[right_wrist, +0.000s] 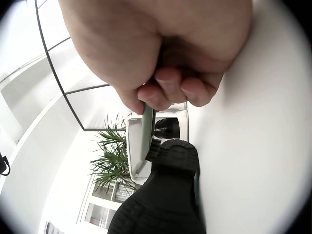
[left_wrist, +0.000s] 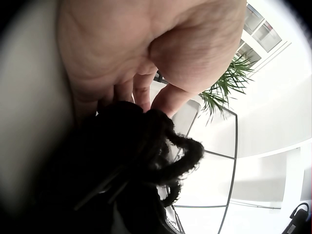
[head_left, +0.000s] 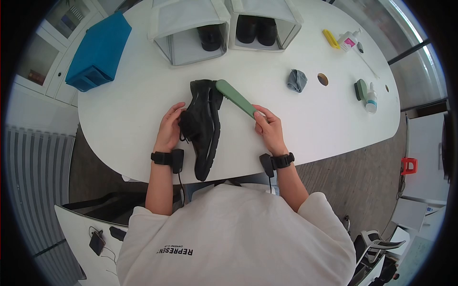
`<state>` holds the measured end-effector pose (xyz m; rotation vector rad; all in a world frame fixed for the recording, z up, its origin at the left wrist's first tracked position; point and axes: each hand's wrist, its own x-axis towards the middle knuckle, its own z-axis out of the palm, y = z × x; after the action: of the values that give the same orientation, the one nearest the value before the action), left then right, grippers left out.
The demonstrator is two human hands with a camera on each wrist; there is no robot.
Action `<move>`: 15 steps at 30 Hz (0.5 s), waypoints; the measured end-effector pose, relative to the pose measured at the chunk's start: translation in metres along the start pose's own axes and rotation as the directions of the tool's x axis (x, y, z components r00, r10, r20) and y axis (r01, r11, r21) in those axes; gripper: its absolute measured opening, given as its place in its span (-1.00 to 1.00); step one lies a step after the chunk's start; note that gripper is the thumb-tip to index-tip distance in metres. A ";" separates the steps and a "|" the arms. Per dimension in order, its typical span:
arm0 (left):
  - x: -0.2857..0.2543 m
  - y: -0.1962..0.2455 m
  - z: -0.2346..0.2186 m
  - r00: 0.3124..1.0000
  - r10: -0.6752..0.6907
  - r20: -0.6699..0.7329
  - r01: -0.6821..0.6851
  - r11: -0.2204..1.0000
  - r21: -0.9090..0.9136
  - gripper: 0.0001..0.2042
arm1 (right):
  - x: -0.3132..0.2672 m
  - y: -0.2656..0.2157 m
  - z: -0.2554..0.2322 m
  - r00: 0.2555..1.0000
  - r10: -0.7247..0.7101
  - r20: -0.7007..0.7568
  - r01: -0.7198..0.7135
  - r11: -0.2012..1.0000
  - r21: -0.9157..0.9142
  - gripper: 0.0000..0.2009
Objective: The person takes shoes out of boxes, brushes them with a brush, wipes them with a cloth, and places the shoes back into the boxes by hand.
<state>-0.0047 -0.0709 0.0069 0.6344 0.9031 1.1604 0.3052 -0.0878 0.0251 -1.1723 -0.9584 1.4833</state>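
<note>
A black lace-up shoe (head_left: 206, 128) lies on its side on the white table, its sole turned toward the right hand. The left hand (head_left: 169, 129) grips the shoe's upper beside the laces; in the left wrist view its fingers (left_wrist: 141, 92) pass behind the dark upper (left_wrist: 122, 161), partly hidden. Pinched between thumb and fingers of the right hand (head_left: 271, 131) is the handle end of a green brush (head_left: 237, 99). In the right wrist view the brush (right_wrist: 146, 131) has its dark bristles (right_wrist: 153, 149) against the heel end of the shoe (right_wrist: 178, 156).
Two white boxes (head_left: 191, 24) (head_left: 267, 19) with dark shoes inside stand at the back. A blue case (head_left: 100, 50) is at the far left. A grey cloth (head_left: 296, 80) lies right of centre; a second brush (head_left: 361, 89), bottles (head_left: 371, 100) (head_left: 348, 41) and a yellow item (head_left: 330, 39) are farther right.
</note>
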 end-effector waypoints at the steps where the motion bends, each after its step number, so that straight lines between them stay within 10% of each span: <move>1: -0.001 0.001 0.001 1.000 0.008 -0.003 -0.008 1.000 0.012 -0.70 | 0.000 -0.002 0.000 1.000 -0.003 0.006 0.003 1.000 -0.008 -0.69; 15: -0.007 0.000 0.012 0.996 0.080 0.025 -0.082 0.993 0.086 -0.71 | 0.002 -0.001 -0.004 0.999 -0.033 0.043 0.034 0.999 -0.025 -0.70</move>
<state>0.0050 -0.0772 0.0146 0.7585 0.9202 1.1896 0.3093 -0.0857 0.0249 -1.1418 -1.0233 1.4785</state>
